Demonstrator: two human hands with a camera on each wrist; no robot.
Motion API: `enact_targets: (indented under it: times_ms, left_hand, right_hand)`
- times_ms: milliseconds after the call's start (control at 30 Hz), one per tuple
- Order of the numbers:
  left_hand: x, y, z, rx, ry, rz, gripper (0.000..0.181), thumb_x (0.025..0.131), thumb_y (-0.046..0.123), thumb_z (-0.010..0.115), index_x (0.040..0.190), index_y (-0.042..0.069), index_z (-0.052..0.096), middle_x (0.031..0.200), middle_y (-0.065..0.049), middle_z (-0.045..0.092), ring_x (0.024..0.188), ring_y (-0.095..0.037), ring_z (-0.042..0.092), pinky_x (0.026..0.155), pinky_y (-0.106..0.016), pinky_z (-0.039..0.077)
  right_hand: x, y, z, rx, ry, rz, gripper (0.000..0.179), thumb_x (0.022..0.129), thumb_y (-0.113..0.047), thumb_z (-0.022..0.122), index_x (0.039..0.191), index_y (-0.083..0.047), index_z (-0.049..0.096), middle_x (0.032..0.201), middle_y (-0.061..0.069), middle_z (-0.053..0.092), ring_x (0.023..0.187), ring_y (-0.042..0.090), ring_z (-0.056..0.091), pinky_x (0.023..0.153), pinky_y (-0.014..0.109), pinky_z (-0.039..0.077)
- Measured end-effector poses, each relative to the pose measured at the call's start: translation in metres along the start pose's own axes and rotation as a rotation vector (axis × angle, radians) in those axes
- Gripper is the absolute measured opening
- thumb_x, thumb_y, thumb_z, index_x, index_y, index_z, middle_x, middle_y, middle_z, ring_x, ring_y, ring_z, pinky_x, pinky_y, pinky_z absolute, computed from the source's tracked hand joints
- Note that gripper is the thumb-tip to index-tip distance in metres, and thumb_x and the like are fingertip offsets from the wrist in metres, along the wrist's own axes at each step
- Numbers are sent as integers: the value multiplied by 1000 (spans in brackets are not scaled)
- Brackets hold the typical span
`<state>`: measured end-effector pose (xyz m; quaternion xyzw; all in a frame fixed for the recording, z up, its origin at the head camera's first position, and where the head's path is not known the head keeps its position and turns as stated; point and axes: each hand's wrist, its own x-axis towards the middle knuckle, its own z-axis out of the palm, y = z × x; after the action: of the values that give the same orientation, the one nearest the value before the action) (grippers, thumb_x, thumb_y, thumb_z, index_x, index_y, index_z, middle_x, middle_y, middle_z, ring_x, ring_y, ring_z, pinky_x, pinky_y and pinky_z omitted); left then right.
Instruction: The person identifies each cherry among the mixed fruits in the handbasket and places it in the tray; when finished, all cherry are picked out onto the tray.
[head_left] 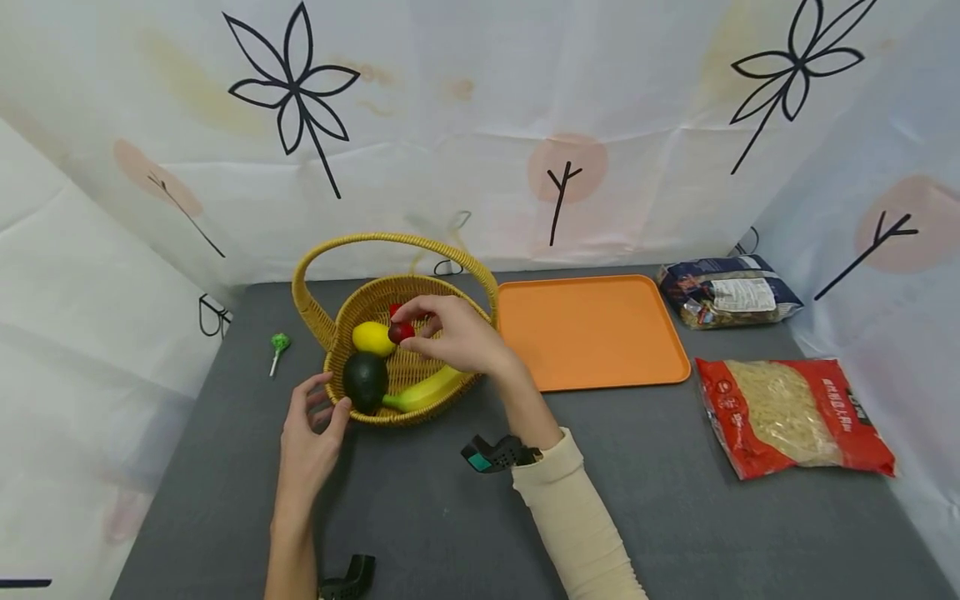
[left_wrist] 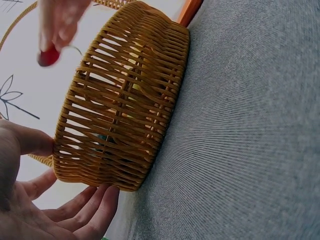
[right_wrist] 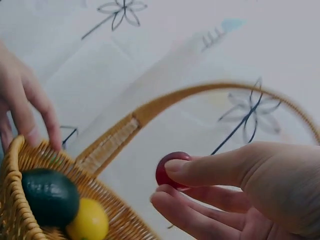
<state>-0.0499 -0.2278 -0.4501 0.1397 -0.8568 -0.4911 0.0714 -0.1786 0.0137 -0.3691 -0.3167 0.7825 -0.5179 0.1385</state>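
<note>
A white sheet [head_left: 457,117] printed with leafy stems and pinkish discs hangs behind the dark grey table [head_left: 450,517]. An orange tray [head_left: 592,333] lies flat near the table's far edge, and just left of it stands a yellow wicker basket [head_left: 393,420], its handle arching overhead. Farther right, a red bag [head_left: 795,417] with a clear window onto pale contents lies in front of a dark blue packet [head_left: 727,292]. The right hand [head_left: 457,333] is above the basket, thumb and fingertips clamped on a cherry; the left hand [head_left: 309,437] is curved round the basket's near left side, thumb and fingertips against the outer wall. Inside the basket, a banana [head_left: 425,392] runs along the near right side, its tip close to a dark green fruit [head_left: 364,382] at the left, with a lemon [head_left: 371,337] just beyond that fruit. The dark red cherry [head_left: 401,333] is in the right hand's pinch, clear of the basket, its thin stem showing in the left wrist view. A green lollipop [head_left: 281,342] lies on the table left of the basket.
</note>
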Motion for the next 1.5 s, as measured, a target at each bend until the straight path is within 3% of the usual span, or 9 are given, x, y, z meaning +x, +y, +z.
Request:
enact_targets:
  times_ms: [200, 367, 533, 700, 833, 967, 1200, 1500]
  left_hand:
    - [-1, -2, -1, -6, 6, 5, 54, 109, 27, 67, 158, 15, 48, 149, -25, 59, 125, -47, 70, 80, -6, 46]
    - [-1, -2, -1, -16, 3, 0, 54, 109, 27, 66, 158, 15, 48, 149, -25, 59, 125, -47, 70, 79, -6, 47]
    - [0, -2, 0, -40, -2, 6, 54, 109, 25, 67, 158, 14, 48, 148, -25, 58, 124, -48, 71, 77, -7, 50]
    - [-2, -1, 0, -40, 10, 9, 53, 109, 23, 67, 158, 13, 48, 147, -26, 59, 123, -48, 71, 76, -7, 51]
    - [-2, -1, 0, -44, 5, 5, 53, 109, 23, 66, 158, 14, 47, 147, -26, 59, 123, -48, 71, 76, -7, 52]
    - [-1, -1, 1, -40, -2, 2, 53, 110, 25, 66, 159, 15, 47, 147, -25, 59, 122, -47, 72, 76, -8, 52]
    - [0, -2, 2, -32, 1, 12, 53, 109, 23, 66, 158, 14, 47, 147, -26, 59, 120, -47, 73, 76, -9, 51]
    - [-1, -2, 2, -36, 4, 14, 53, 110, 23, 66, 159, 14, 47, 145, -26, 60, 119, -47, 73, 75, -10, 53]
  right_hand:
    - [-35, -20, -18, -48, -80, -141, 33, 101, -9, 77, 133, -5, 71, 132, 11, 73, 90, 16, 77, 82, 27, 65]
    - [-67, -16, -41, 4, -90, -202, 34, 99, -5, 77, 133, -7, 72, 133, 10, 71, 96, 15, 75, 82, 33, 67]
    - [-97, -4, -69, 23, -32, -205, 33, 98, -1, 78, 130, -8, 72, 131, 12, 71, 101, 17, 75, 88, 35, 67]
    - [-111, 19, -90, -37, 98, -169, 28, 99, -4, 78, 126, -9, 74, 125, 12, 74, 106, 22, 78, 92, 35, 66]
    - [-106, 45, -98, -141, 219, -95, 20, 101, -8, 77, 121, -9, 75, 121, 12, 75, 104, 28, 79, 92, 43, 67]
    - [-93, 77, -98, -230, 282, 5, 25, 101, -8, 77, 126, -4, 74, 125, 17, 73, 108, 37, 78, 92, 52, 66]
    - [-61, 121, -94, -249, 305, 139, 37, 100, -1, 76, 135, 7, 69, 132, 25, 62, 123, 44, 73, 101, 51, 62]
    - [-26, 151, -89, -212, 276, 208, 36, 100, 0, 75, 135, 6, 70, 136, 26, 65, 125, 41, 73, 105, 49, 61]
